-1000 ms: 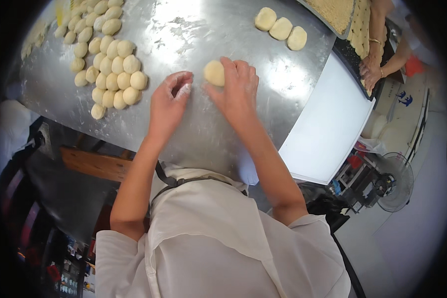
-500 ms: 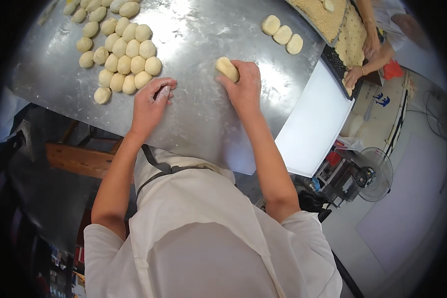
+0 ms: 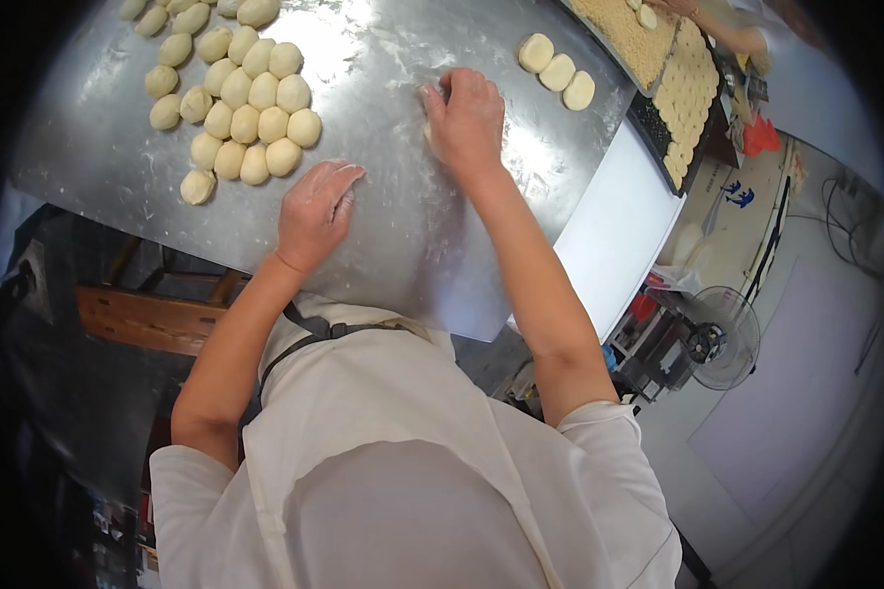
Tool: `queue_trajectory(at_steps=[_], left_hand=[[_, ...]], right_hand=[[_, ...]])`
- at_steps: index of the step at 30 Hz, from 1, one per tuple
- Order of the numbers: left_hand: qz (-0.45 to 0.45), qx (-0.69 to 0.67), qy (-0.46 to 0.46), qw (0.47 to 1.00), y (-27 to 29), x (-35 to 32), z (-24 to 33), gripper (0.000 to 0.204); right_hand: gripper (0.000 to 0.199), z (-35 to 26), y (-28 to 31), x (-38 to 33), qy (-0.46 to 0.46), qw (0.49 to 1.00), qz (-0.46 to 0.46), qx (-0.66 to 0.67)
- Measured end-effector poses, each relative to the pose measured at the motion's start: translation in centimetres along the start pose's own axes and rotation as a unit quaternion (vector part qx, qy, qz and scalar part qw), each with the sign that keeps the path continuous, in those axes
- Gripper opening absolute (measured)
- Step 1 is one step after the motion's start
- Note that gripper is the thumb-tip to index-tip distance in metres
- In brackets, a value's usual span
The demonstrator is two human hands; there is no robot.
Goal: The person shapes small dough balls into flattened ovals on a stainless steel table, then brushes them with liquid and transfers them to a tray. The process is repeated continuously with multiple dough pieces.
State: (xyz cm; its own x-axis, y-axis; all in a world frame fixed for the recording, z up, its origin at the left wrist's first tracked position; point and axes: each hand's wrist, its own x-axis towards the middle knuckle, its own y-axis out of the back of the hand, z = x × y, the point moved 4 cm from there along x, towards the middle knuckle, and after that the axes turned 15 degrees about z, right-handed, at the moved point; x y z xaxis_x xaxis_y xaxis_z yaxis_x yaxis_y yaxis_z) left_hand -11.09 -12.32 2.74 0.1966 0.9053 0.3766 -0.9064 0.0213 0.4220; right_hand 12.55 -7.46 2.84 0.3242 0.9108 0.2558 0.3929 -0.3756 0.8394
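Observation:
On the metal table [image 3: 383, 226], my right hand [image 3: 467, 123] is closed and turned palm down. A pale edge of a dough piece [image 3: 427, 133] shows beside its thumb; the hand hides the rest. My left hand [image 3: 314, 214] hovers over the near side of the table, fingers curled together, and I see nothing in it. Left of it lies a cluster of round, smooth dough balls [image 3: 248, 125], with looser oval pieces [image 3: 175, 49] behind. Three flattened dough rounds [image 3: 557, 72] sit in a slanting row to the far right.
At the far right stand a tray of pale crumbs [image 3: 624, 34] and a dark tray [image 3: 692, 108] with rows of flattened pieces. A co-worker's arm [image 3: 727, 31] reaches over there. A white panel [image 3: 609, 236], a fan [image 3: 722, 339] and a wooden stool [image 3: 147, 319] are nearer.
My right hand has moved away from me and turned palm down, covering the dough piece that showed in its grip. My left hand has rolled over slightly. The co-worker's hands have left the dark tray.

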Motion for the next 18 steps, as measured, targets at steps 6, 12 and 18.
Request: queue_trajectory(at_steps=[6,12,18], left_hand=[[0.001,0.023,0.006,1.0,-0.1,0.1,0.4,0.033],[-0.027,-0.072,0.182,0.98,-3.1,1.8,0.2,0.035],[0.007,-0.13,0.256,0.958,-10.7,10.5,1.4,0.054]], right_hand=[[0.032,2.3,4.6,-1.1,-0.018,0.993,-0.105,0.046],[0.035,1.5,4.0,-0.5,-0.237,0.939,-0.14,0.204],[0.035,4.4,2.6,7.1,-0.288,0.871,-0.01,0.398]])
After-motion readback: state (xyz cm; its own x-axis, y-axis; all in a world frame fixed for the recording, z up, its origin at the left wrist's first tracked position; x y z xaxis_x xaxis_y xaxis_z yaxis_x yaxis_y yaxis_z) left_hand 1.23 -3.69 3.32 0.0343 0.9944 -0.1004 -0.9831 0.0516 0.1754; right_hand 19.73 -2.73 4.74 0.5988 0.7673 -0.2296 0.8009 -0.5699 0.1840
